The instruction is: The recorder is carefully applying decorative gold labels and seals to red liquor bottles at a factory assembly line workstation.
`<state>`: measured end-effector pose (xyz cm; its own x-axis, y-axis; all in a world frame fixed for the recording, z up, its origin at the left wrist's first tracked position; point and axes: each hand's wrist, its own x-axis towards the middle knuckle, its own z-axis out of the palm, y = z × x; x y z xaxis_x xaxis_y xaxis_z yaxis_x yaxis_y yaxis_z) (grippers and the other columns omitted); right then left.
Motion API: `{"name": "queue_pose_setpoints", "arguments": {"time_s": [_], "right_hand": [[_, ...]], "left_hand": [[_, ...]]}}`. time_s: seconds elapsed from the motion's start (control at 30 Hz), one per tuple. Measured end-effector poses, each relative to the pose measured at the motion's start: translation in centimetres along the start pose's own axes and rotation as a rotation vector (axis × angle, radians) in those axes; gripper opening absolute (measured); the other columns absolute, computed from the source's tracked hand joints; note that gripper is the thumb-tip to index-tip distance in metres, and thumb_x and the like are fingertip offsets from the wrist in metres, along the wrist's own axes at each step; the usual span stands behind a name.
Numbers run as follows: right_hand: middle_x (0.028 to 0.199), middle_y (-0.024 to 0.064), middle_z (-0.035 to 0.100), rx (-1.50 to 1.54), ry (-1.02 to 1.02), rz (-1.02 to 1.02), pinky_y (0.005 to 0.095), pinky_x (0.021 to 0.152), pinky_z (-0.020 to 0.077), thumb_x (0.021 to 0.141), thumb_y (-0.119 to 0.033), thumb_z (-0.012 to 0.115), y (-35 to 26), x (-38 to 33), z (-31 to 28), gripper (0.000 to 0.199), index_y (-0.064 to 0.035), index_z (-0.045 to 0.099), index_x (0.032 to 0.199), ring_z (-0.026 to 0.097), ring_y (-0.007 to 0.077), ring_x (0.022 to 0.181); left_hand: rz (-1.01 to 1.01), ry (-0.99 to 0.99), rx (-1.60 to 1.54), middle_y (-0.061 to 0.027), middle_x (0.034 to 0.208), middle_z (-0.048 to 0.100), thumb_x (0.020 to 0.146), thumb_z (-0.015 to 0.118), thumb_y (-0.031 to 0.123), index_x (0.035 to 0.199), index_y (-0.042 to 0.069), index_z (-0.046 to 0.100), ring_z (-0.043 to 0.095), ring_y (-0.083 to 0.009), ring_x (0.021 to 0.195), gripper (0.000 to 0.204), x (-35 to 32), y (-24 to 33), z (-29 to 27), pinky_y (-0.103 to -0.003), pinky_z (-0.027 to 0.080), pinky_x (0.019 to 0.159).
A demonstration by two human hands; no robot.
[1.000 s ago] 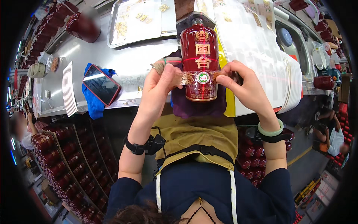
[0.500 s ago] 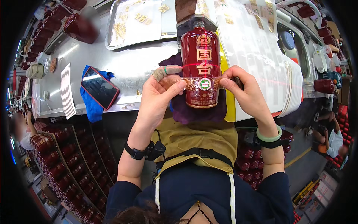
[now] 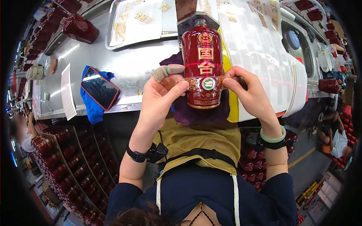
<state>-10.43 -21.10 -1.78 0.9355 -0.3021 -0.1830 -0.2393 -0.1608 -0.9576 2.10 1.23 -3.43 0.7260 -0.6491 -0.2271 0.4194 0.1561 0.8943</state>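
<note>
Stainless steel runs across the top of the view as a long workbench (image 3: 132,71), its edges bowed by the lens. Near the middle of it lies a red bottle (image 3: 202,67) with gold characters on its face, neck pointing away from the person and base towards them, resting on a purple cloth (image 3: 200,113) at the bench's near edge. A gold-patterned band with a small round green-and-white seal wraps the bottle's lower body, and both hands meet on it. The left hand (image 3: 160,98) presses its thumb on the band's left end while the forefinger — sheathed in a grey finger cot — stretches along the bottle's side. The right hand (image 3: 250,94) pinches the band's right end between thumb and fingers, closed on the bottle's flank; a pale green bangle and a dark strap sit on that wrist, a black watch on the left.

Left of the bottle a phone in a red case (image 3: 100,88) lies on a blue cloth (image 3: 92,109). Beyond it a shallow metal tray (image 3: 113,35) carries scattered gold labels — another red bottle (image 3: 80,28) lies just beside it. A stack of white sheets (image 3: 298,90) sits to the right. Racks of red bottles (image 3: 64,162) fill the lower left.
</note>
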Motion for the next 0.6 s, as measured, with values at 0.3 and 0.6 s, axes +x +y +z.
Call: {"name": "queue_pose_setpoints", "arguments": {"time_s": [0.3,0.6], "right_hand": [[0.074,-0.0035,0.056,-0.076,0.027,-0.021,0.0244,0.060,0.0369,0.098,-0.018,0.072,-0.31,-0.02,0.39,0.018,-0.0009,0.067,0.097,0.044,0.0049,0.067],[0.076,-0.0025,0.056,-0.068,0.027,-0.021,0.0247,0.062,0.0381,0.098,-0.019,0.072,-0.65,0.01,0.41,0.020,-0.0001,0.067,0.097,0.045,0.0057,0.069]], "left_hand": [[0.007,0.010,0.003,-0.0010,0.099,0.066,0.095,0.075,0.006,0.129,0.002,0.061,0.063,-0.0096,0.092,0.037,-0.06,-0.25,0.02,-0.026,0.053,0.081],[-0.011,0.012,-0.018,-0.0012,0.100,0.066,0.094,0.076,0.006,0.129,0.002,0.060,0.064,-0.0098,0.094,0.039,0.01,-0.35,-0.03,-0.026,0.053,0.082]]}}
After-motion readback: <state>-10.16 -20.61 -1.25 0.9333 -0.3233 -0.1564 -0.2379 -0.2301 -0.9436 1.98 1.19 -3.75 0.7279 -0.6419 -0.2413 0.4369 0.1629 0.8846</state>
